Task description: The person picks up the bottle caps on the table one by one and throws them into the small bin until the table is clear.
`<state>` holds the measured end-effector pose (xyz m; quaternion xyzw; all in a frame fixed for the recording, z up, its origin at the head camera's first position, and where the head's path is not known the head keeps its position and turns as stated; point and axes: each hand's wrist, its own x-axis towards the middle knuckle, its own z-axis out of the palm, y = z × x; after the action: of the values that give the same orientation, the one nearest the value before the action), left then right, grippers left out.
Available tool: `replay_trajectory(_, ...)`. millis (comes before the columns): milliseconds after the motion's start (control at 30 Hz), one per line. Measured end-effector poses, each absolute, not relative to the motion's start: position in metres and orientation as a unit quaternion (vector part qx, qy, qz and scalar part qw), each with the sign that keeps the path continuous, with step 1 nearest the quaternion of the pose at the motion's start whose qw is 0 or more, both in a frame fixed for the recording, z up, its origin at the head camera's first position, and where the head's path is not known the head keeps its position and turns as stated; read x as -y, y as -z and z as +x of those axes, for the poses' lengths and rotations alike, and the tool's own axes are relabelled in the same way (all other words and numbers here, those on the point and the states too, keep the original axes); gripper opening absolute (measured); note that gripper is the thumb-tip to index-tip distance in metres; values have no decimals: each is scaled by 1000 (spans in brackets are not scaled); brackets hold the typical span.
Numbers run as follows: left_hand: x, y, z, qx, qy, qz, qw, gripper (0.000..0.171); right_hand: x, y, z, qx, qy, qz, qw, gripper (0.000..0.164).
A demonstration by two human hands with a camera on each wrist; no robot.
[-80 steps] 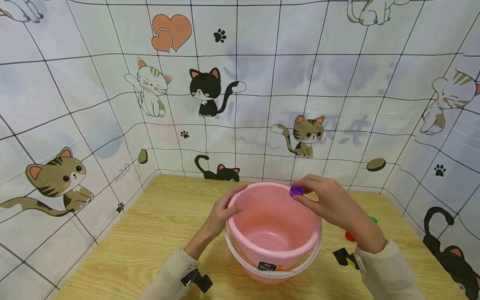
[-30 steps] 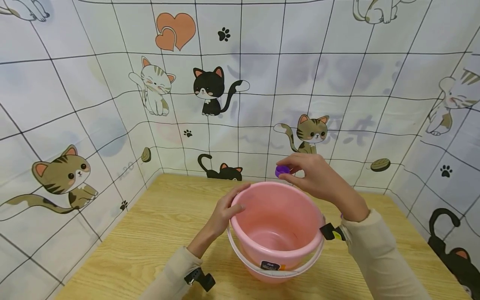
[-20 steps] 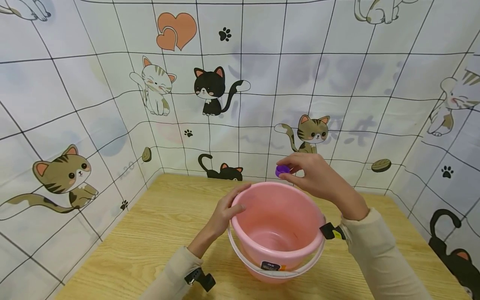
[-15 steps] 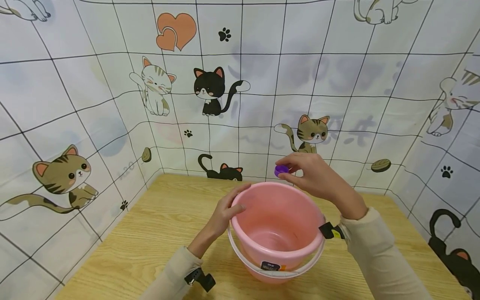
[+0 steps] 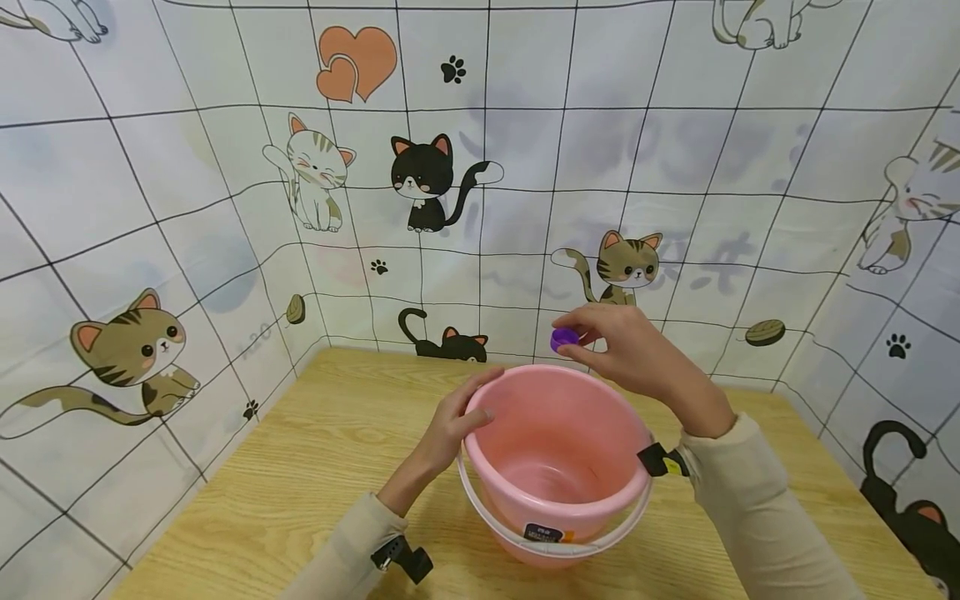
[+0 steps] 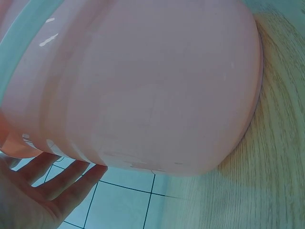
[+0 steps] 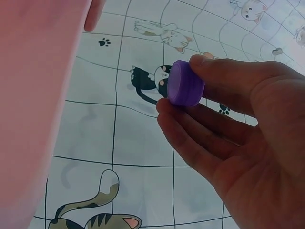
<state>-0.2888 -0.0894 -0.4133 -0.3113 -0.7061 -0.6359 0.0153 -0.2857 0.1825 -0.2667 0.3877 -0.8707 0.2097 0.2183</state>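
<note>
A pink plastic bucket [image 5: 555, 417] stands on the wooden table, its inside bare as far as it shows. My left hand [image 5: 453, 425] grips the left rim, thumb over the inner side and fingers along the outer wall, which fills much of the left wrist view. Above the far rim, my right hand [image 5: 630, 350] pinches a small round purple cap [image 5: 564, 339] between thumb and fingertips. Up close in the right wrist view, the purple cap [image 7: 185, 85] is held tilted on its side, apart from the bucket wall [image 7: 38, 95].
The bucket's white handle [image 5: 558, 549] hangs down at the front, below a dark label [image 5: 542, 533]. The wooden table [image 5: 322, 450] reaches back to a cat-printed wall covering [image 5: 517, 183] that also runs along both sides. My right forearm covers part of the table's right side.
From 2.7 seconds ago, my right hand has risen and moved left with the cap, from the right rim to above the far rim. Red and green pieces at right are now hidden behind my arm.
</note>
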Motion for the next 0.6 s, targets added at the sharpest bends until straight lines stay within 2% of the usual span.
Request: replay_trajectory(600, 89, 415, -290, 714, 625, -313, 33, 64, -183, 266, -284, 872, -194, 385, 232, 27)
